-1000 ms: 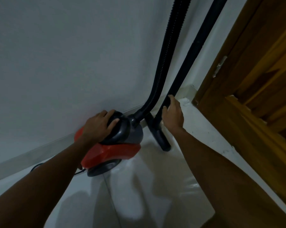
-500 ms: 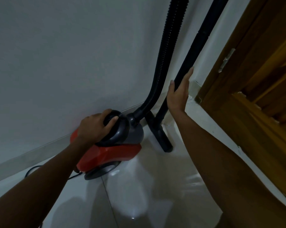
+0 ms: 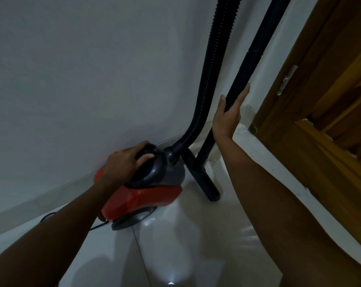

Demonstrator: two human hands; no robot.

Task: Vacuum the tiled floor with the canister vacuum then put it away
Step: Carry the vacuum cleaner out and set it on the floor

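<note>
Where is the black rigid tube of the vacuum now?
In the head view, the rigid tube stands right of centre, between the ribbed hose and the wooden door frame.

No legible text, label, brand mark, number or sign is found anywhere in the view. The red and grey body of the canister vacuum point(image 3: 146, 195) shows plain surfaces only, with no readable marking on its visible side. The ribbed hose point(image 3: 214, 59) and the rigid wand point(image 3: 252, 56) are plain black. The white wall point(image 3: 92, 69) at left, the tiled floor point(image 3: 185, 245) in the near ground and the wooden door point(image 3: 331, 90) at right carry no lettering. Dim lighting limits inspection of fine detail.
</note>
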